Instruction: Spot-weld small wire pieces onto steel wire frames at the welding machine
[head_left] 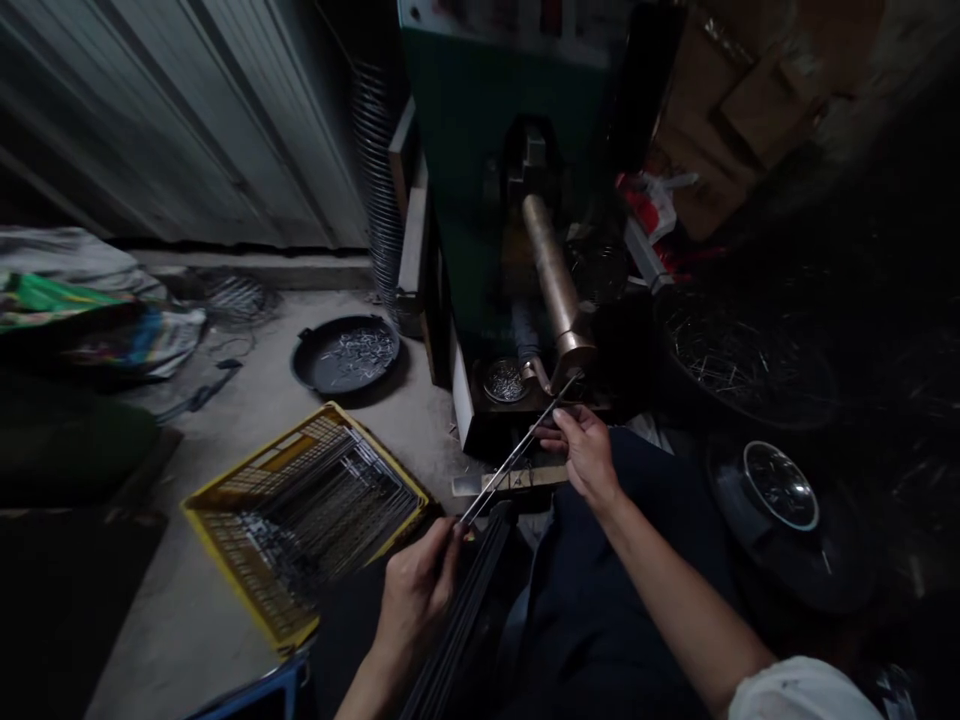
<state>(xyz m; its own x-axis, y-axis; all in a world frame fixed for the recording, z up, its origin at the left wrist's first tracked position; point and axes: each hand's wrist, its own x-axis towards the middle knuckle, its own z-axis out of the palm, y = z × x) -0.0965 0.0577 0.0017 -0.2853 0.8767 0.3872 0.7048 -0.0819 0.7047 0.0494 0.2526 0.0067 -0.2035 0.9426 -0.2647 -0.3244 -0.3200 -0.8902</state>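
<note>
Though illegible, faint marks (pixel 499 332) on green machine (pixel 461 130); metal rod (pixel 510 464) in hands (pixel 421 575).

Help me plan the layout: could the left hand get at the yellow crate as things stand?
Probably yes: the yellow crate sits near the left hand, nothing visible covering its top. But that hand holds a thin metal piece, so its grip may need freeing.

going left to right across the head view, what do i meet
Printed sack → black pan → left hand → right hand → round bowl with a bright rim.
</note>
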